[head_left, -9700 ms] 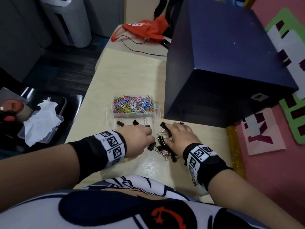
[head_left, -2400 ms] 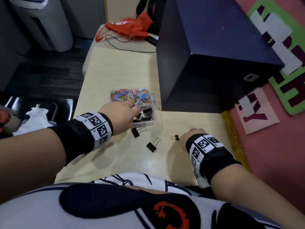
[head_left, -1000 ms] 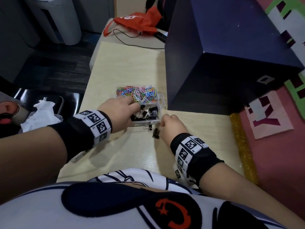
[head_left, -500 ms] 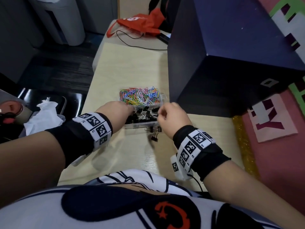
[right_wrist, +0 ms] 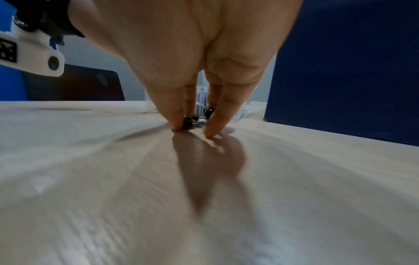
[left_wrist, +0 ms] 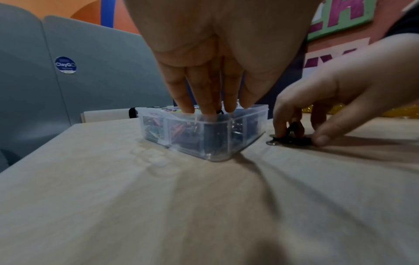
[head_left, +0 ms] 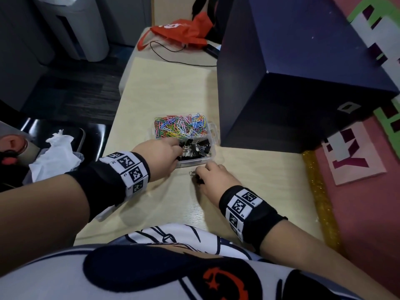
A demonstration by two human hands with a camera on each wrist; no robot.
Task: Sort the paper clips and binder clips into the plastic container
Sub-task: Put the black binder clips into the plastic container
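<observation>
The fingers [left_wrist: 205, 93] of the left hand [head_left: 161, 155] are held fairly straight and close together, their tips dipped into the near compartment of the plastic container [head_left: 213, 132], among the black binder clips [head_left: 200, 147] piled there; whether anything is pinched by them cannot be told. The fingers [right_wrist: 174, 107] of the right hand [head_left: 216, 180] are bent down to the table [head_left: 173, 89] and closed around a loose binder clip [left_wrist: 292, 139], which is seen lying on the wood just in front of the container, near the middle of the head view. In the right wrist view, a thumb and a finger are planted either side of this clip, with its black body and wire handle glimpsed between them.

The container is placed at the centre of the head view. Its far compartment is filled with coloured paper clips [head_left: 180, 126], and its near one with the binder clips. Just to its right, a large dark blue box [head_left: 292, 83] is stood on the table, filling the upper right of the frame. At the top centre, a red bag [head_left: 184, 32] and a black cable [head_left: 173, 59] are laid. At the left edge, crumpled white tissue [head_left: 56, 152] is seen on a black tray [head_left: 91, 135]
</observation>
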